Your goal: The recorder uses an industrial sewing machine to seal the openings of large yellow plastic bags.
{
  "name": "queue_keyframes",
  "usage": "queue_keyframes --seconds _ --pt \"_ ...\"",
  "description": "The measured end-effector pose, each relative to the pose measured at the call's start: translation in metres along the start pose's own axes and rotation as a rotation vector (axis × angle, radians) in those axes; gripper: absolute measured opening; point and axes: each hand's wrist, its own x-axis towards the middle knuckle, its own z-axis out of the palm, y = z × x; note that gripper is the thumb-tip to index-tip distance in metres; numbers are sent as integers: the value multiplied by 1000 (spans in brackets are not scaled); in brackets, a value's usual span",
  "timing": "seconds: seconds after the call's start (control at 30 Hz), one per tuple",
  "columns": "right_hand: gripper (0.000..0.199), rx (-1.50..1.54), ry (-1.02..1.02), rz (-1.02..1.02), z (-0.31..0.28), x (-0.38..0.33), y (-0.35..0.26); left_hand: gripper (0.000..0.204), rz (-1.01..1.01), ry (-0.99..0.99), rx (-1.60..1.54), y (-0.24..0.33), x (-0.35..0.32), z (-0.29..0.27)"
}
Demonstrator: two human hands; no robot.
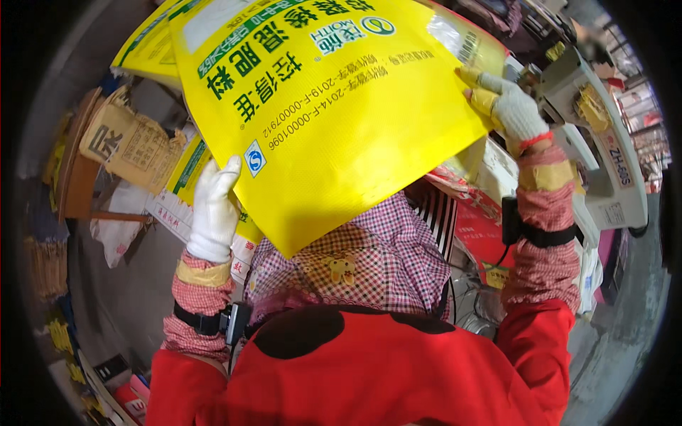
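A large yellow printed plastic sack [341, 156] is stretched out flat and tilted above my lap, its dark lettering upside down to me. My left hand [214, 206], in a white glove, grips the sack's left edge, thumb on the front and the other fingers hidden behind. At the right edge, my right hand [511, 106] pinches the sack; its glove is greyish white with yellow wrapping on the fingers. Below the sack's lower corner lies my checked apron [334, 266].
To the right stands a white machine [611, 153] resembling a sewing machine. Red printed sacks [472, 238] lie beside my right forearm. Another yellow sack [153, 50] is at the far left. A brown paper sack [131, 145] rests by a wooden stand [77, 170].
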Motion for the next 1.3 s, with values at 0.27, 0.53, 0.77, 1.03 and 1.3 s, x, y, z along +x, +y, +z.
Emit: queue_keyframes --seconds 0.27,0.53,0.77,1.03,1.3 --pt "49 -580 365 -266 94 -15 24 37 -34 205 64 -7 15 -25" --pt "52 -152 103 -89 84 -43 36 36 -283 142 -316 -35 -54 13" --pt "41 80 -320 -175 137 -93 -3 29 -572 127 852 -115 -103 -42" --pt "26 36 -281 -587 243 -53 16 29 -747 248 827 -197 -195 -68" --pt "36 -706 -146 -404 296 -10 39 27 -944 392 774 -239 -212 -72"
